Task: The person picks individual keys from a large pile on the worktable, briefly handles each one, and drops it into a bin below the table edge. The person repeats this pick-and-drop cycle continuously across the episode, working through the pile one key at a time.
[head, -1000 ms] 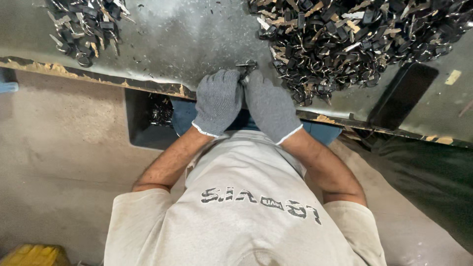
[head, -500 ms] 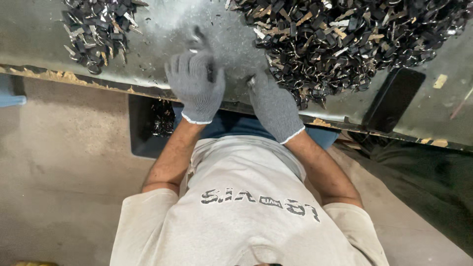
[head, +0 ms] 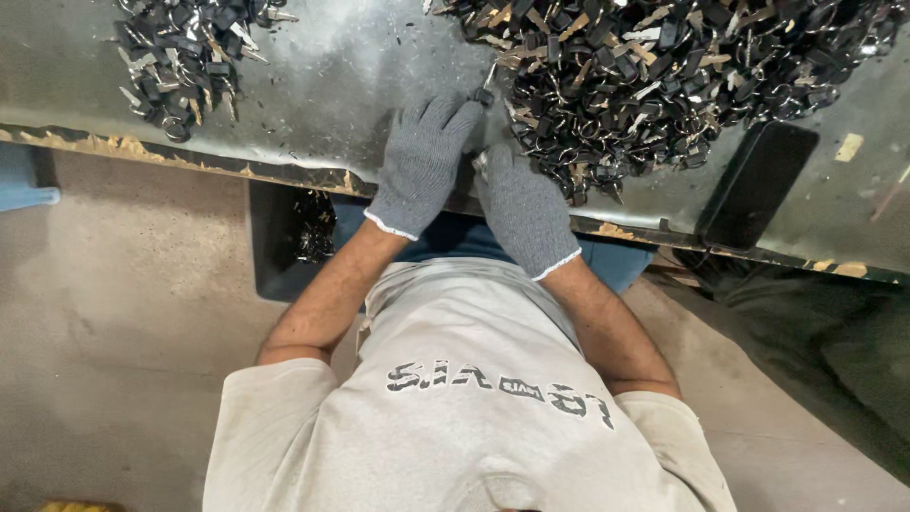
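Observation:
Both my hands wear grey knit gloves and meet at the near edge of a metal table (head: 360, 85). My left hand (head: 427, 161) pinches a key with a black head (head: 486, 92) at the fringe of a large heap of keys and rings (head: 664, 76). My right hand (head: 523, 216) lies just beside it, fingers curled around a small metal piece (head: 481, 162) that only peeks out. The two gloves touch.
A smaller heap of keys (head: 185, 57) lies at the table's far left. A black phone (head: 758, 185) rests on the right near the edge. Under the table edge stands a dark bin (head: 284, 237) with more keys. A blue object (head: 24, 185) sits at the left.
My left hand, which had reached out onto the bare tabletop with fingers spread, has come back right to the big heap and closed on a key. My right hand barely moved.

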